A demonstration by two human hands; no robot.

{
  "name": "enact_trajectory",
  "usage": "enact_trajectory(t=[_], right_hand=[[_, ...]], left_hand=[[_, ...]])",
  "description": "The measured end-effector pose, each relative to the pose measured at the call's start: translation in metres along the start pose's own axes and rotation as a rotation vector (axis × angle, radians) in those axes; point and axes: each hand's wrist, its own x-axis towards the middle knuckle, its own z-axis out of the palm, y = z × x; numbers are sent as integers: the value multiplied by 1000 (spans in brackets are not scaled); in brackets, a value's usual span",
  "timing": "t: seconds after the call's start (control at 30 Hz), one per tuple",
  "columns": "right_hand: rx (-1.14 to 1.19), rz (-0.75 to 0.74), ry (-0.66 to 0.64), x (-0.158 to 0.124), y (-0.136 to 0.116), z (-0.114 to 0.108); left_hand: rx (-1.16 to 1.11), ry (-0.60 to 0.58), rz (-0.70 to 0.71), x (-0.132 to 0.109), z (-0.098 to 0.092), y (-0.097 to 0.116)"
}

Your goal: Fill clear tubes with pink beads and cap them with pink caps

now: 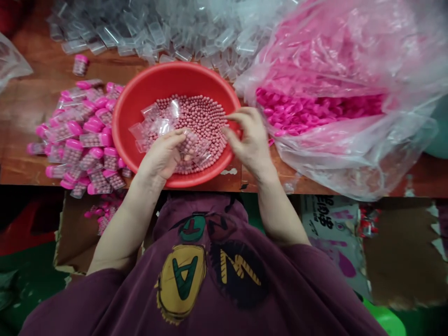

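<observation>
Over the bowl [177,78], your left hand [161,156] pinches a clear vial [193,143]; your right hand [251,140] arches at the three o'clock rim, thumb and fingers apart. Beads [205,114] lie beneath; filled jars [73,151] heap at nine, a bag [350,163] of caps [315,109] sits at three, loose tubes [154,35] at twelve.

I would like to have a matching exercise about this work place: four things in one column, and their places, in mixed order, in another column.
Things
1. Loose pink beads
2. Large heap of clear containers
3. Loose bright pink caps
4. Pile of filled containers

Places
A. In the open plastic bag, on the right
B. Beyond the red basin
C. Outside the basin, on its left
D. Inside the basin

Pairs: 1-D; 2-B; 3-A; 4-C
</observation>
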Motion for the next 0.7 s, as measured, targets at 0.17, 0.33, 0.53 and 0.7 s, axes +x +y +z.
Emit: enact_trajectory(t=[0.17,0.33,0.53,0.7], right_hand=[[-390,567,289,-43,100,-25],[-274,474,371,-55,132,-2],[73,382,387,-29,109,5],[303,317,451,15,36,2]], left_hand=[[-130,-122,15,-3,6,-4],[-317,-157,-108,5,17,-10],[-495,-94,-150,9,9,0],[-452,-163,-151,5,7,-2]])
